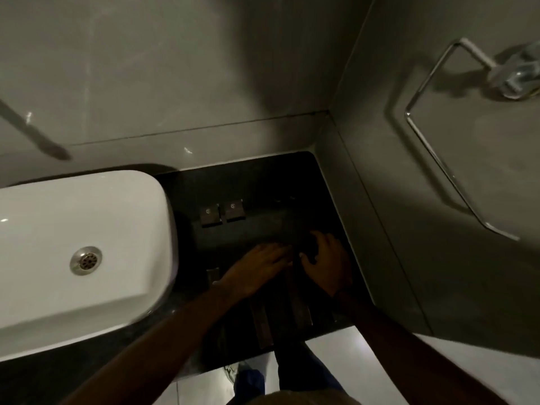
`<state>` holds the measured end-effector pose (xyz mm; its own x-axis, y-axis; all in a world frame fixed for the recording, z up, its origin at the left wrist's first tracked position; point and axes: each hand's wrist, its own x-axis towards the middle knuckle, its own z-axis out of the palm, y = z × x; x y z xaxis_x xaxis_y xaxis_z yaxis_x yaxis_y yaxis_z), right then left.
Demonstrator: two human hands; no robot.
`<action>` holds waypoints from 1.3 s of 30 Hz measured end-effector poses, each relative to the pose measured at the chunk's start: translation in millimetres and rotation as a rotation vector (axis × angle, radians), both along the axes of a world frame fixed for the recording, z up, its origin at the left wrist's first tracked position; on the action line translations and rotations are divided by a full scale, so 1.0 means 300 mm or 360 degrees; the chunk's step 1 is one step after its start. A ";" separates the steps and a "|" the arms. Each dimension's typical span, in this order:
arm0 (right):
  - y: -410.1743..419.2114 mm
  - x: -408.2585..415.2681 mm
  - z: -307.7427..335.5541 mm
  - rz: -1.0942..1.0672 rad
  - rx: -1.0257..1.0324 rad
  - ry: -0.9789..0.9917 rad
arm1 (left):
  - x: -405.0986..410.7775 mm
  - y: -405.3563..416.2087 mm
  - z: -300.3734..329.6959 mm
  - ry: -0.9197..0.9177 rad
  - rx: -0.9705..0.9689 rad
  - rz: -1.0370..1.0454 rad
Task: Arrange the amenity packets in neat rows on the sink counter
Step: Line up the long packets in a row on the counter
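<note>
On the dark sink counter (263,182), two small square packets (209,215) (233,211) lie side by side near the back. Long narrow packets (261,320) (301,308) lie lengthwise near the front edge, and another one (213,274) shows partly by my left wrist. My left hand (257,268) rests flat, fingers spread, over the long packets' far ends. My right hand (328,263) is curled around a dark object (308,247) that is too dim to identify.
A white rectangular basin (87,247) with a metal drain (86,260) fills the counter's left part. Grey walls close the back and right side. A chrome towel ring (438,147) hangs on the right wall. The floor and my legs show below the counter's front edge.
</note>
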<state>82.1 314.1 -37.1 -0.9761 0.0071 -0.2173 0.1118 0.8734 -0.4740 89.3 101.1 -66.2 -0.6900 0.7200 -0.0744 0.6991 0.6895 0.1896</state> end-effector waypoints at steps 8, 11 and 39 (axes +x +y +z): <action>-0.418 -0.344 0.015 0.0885 0.0102 0.0135 | -0.241 -0.320 0.093 -0.0115 0.0103 0.1356; -0.506 -0.452 -0.018 0.1112 0.0333 -0.0019 | -0.272 -0.347 0.063 -0.0317 -0.0025 0.1343; -0.359 -0.516 0.006 0.0921 0.0322 0.0309 | -0.351 -0.302 0.045 -0.0186 0.0016 0.1322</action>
<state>-72.8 206.4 -35.2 -0.8558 -0.5102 -0.0856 -0.4756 0.8411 -0.2577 -16.1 10.4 -52.7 -0.9845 -0.0182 -0.1747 -0.0601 0.9694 0.2381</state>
